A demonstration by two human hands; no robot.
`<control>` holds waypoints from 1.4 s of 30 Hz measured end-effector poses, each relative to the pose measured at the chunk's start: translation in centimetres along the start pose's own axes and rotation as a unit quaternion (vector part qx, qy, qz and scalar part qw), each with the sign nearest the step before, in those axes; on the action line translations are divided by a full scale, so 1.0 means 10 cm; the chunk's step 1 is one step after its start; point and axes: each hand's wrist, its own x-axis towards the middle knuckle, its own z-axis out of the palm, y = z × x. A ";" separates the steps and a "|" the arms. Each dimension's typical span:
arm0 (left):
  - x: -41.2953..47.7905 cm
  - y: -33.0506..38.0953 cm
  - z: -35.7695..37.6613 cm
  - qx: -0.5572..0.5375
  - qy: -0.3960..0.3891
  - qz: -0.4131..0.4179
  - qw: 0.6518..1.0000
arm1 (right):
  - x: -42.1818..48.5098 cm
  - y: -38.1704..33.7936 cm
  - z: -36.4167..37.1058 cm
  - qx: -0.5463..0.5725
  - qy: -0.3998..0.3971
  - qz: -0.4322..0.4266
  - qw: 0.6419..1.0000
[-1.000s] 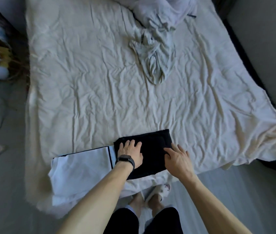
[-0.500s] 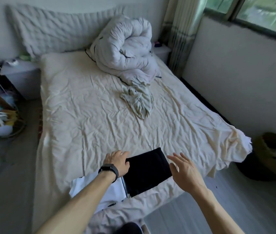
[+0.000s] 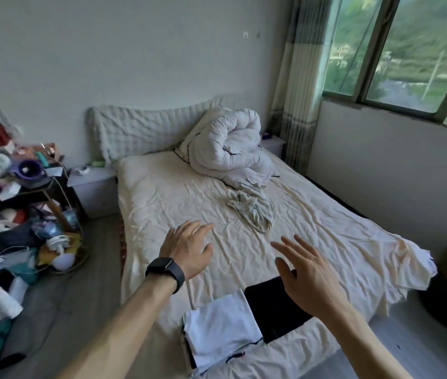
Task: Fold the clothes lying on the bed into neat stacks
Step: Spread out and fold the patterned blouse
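Bed (image 3: 176, 203) beneath both splayed hands (image 3: 187, 248) (image 3: 307, 277)

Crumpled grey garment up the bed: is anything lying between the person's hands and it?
Nothing visible does. Only bare wrinkled sheet lies between the left hand, the right hand and the crumpled grey garment by the rolled duvet. The folded black piece and folded white piece sit nearer the person.

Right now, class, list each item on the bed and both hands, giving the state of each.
Black garment: folded flat, near edge of bed.
White garment: folded, beside the black one.
Grey-green garment: crumpled, unfolded, mid-bed.
Duvet: rolled up at the far end.
Left hand: open, holding nothing.
Right hand: open, holding nothing.
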 end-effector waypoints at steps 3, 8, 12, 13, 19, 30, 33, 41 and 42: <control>-0.04 -0.32 -0.44 0.016 0.036 0.001 0.999 | 0.18 -0.50 0.00 0.007 0.038 -0.036 0.999; -0.05 -1.03 -0.99 0.027 0.071 0.014 0.997 | 0.54 -1.31 0.09 -0.015 0.077 -0.067 0.995; -0.03 -1.85 -1.29 0.027 0.077 0.033 0.996 | 0.78 -1.97 0.29 -0.039 0.121 -0.079 0.989; -0.04 -2.06 -1.37 0.024 0.079 0.040 0.996 | 0.84 -2.14 0.34 -0.048 0.136 -0.078 0.986; -0.11 -3.18 -1.69 0.027 0.083 0.063 0.994 | 1.06 -2.92 0.63 -0.081 0.183 -0.072 0.977; 0.31 -4.10 -1.58 0.005 0.045 0.117 0.992 | 1.13 -3.48 1.53 -0.059 0.165 0.035 0.984; 0.62 -4.26 -1.44 0.002 0.016 0.138 0.990 | 1.30 -3.51 1.75 -0.062 0.146 0.064 0.985; 2.12 -4.61 -1.24 0.029 -0.015 0.190 0.981 | 2.31 -3.35 2.34 -0.083 0.148 0.120 0.978; 2.33 -4.63 -1.24 0.034 -0.023 0.198 0.979 | 2.48 -3.32 2.40 -0.084 0.148 0.131 0.977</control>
